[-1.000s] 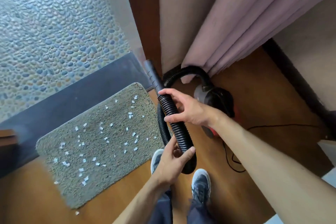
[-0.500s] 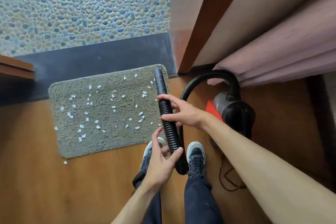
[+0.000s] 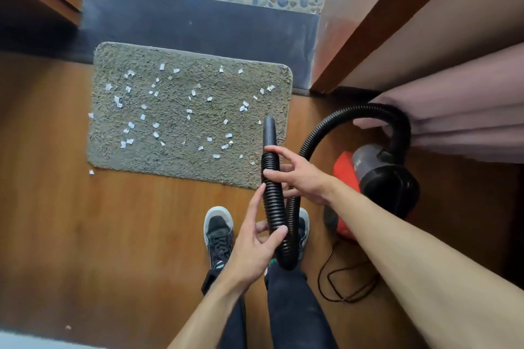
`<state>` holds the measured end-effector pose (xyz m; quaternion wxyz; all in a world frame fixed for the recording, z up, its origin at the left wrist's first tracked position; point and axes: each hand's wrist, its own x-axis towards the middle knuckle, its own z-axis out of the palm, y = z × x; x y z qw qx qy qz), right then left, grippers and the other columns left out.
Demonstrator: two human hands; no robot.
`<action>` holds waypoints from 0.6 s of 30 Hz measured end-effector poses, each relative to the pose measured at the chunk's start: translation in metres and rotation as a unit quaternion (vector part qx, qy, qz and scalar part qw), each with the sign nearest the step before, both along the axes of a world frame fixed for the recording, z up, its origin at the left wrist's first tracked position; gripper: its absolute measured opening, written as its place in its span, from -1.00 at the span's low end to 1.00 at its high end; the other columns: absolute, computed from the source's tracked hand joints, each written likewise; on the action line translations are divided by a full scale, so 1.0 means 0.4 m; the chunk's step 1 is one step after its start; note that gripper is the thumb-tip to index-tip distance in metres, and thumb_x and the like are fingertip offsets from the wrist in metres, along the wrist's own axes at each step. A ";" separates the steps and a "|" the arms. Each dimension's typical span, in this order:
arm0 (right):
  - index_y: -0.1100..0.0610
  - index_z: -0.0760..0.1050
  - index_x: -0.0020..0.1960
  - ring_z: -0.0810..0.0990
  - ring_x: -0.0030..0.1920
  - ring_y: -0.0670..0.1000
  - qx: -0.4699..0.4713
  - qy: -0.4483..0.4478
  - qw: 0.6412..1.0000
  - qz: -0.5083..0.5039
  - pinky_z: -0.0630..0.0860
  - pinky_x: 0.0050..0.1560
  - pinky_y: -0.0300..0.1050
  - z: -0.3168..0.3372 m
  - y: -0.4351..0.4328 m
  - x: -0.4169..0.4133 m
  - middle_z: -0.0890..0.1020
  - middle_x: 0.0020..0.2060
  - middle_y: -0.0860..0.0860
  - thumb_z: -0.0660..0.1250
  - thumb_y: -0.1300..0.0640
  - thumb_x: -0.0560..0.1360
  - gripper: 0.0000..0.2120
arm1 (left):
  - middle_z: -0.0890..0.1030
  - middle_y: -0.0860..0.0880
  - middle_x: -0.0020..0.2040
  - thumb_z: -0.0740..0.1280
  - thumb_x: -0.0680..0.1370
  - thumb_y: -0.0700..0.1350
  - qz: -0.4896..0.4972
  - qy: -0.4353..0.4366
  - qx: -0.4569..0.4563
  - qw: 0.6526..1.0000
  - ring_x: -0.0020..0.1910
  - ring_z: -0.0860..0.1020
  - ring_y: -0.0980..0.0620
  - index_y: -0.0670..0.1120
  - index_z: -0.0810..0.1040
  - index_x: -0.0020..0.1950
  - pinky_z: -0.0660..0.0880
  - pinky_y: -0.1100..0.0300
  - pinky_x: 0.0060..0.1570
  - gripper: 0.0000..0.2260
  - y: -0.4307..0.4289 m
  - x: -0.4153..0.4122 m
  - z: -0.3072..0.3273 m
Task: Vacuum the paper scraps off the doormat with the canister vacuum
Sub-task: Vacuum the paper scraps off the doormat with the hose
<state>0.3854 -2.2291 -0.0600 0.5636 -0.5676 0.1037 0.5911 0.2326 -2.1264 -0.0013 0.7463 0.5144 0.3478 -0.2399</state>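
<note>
- Black ribbed hose (image 3: 272, 201): held in both hands in front of the person's legs. It rises from a low bend by the shoes (image 3: 218, 231) up to a smooth nozzle (image 3: 269, 133).
- Right hand (image 3: 302, 177): takes the upper grip, directly under the nozzle. Two fingers curl across the front of the hose; the thumb is hidden behind it.
- Left hand (image 3: 251, 248): takes the lower grip, beneath the right hand. The thumb presses on the front of the hose, the index finger lies up along its left side, and the other fingers curl behind.
- Nozzle: projects beyond the upper grip, with its tip over the right edge of the doormat (image 3: 170, 168). Contact with the mat cannot be determined.
- Doormat: lies on the wooden floor (image 3: 99, 235), left of and beyond both grips. Its far edge meets a dark threshold (image 3: 184, 25).
- Paper scraps (image 3: 155, 125): white and scattered across the mat, left of the nozzle. At least one lies on the floor just off the near-left corner.
- Canister vacuum (image 3: 388, 181): red and black, standing on the floor right of the grips, beside the right forearm. The hose arches from its top and runs down to the bend under the lower grip.
- Cord (image 3: 340, 287): looped on the floor right of the lower grip.
- Curtain (image 3: 467, 122): pink, hanging beyond the vacuum, against the hose arch.
</note>
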 end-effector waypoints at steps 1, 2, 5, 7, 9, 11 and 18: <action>-0.09 0.37 0.42 0.60 -0.38 -0.14 -0.001 0.011 1.000 -0.005 0.57 -0.28 -0.20 -0.011 0.001 -0.011 0.61 -0.15 -0.05 0.40 0.20 0.53 -0.49 | 0.71 -0.08 0.02 0.34 0.60 -0.28 -0.002 -0.001 0.004 1.000 0.03 0.68 -0.10 0.34 0.13 0.51 0.60 0.08 -0.04 -0.29 0.001 -0.009 -0.009; -0.09 0.36 0.42 0.59 -0.39 -0.14 -0.001 0.023 1.000 -0.009 0.57 -0.29 -0.20 -0.022 0.003 -0.022 0.62 -0.17 -0.06 0.39 0.19 0.54 -0.49 | 0.71 -0.09 0.04 0.34 0.60 -0.27 -0.004 -0.002 0.007 1.000 0.02 0.68 -0.12 0.34 0.16 0.50 0.61 0.05 -0.03 -0.30 0.003 -0.016 -0.018; -0.13 0.37 0.40 0.58 -0.42 -0.12 -0.007 0.061 0.998 -0.012 0.55 -0.30 -0.21 -0.055 0.004 -0.052 0.64 -0.25 -0.09 0.38 0.16 0.55 -0.52 | 0.66 -0.09 0.17 0.36 0.59 -0.26 -0.018 -0.004 0.012 1.000 0.04 0.67 -0.15 0.33 0.21 0.49 0.64 -0.04 -0.04 -0.33 0.007 -0.034 -0.042; -0.16 0.38 0.38 0.59 -0.39 -0.10 -0.010 0.079 0.997 -0.009 0.56 -0.29 -0.21 -0.078 0.002 -0.068 0.66 -0.28 -0.07 0.37 0.14 0.56 -0.54 | 0.63 -0.07 0.22 0.37 0.58 -0.27 -0.018 -0.001 0.014 1.000 0.08 0.65 -0.17 0.33 0.26 0.47 0.65 -0.06 -0.07 -0.34 0.006 -0.042 -0.058; -0.18 0.39 0.37 0.59 -0.32 -0.06 -0.013 0.092 0.996 -0.013 0.57 -0.19 -0.17 -0.098 0.002 -0.080 0.65 -0.21 -0.03 0.38 0.12 0.55 -0.55 | 0.63 -0.06 0.21 0.40 0.56 -0.26 -0.016 0.006 0.014 1.000 0.08 0.65 -0.17 0.34 0.29 0.45 0.65 -0.03 -0.13 -0.35 0.008 -0.045 -0.071; -0.21 0.42 0.33 0.56 -0.25 -0.01 -0.013 0.103 0.994 -0.021 0.57 -0.10 -0.13 -0.117 0.003 -0.089 0.65 -0.14 -0.01 0.38 0.11 0.55 -0.58 | 0.64 -0.09 0.19 0.42 0.55 -0.25 -0.019 0.015 0.006 1.000 0.05 0.67 -0.20 0.35 0.29 0.43 0.65 -0.07 -0.14 -0.34 0.012 -0.048 -0.083; -0.17 0.38 0.39 0.60 -0.32 -0.05 -0.022 0.099 0.994 -0.029 0.57 -0.17 -0.13 -0.149 0.017 -0.109 0.67 -0.21 -0.06 0.39 0.14 0.54 -0.52 | 0.68 -0.14 0.07 0.44 0.53 -0.24 -0.033 0.046 -0.018 0.998 -0.07 0.70 -0.22 0.36 0.25 0.45 0.65 -0.18 -0.14 -0.30 0.030 -0.058 -0.110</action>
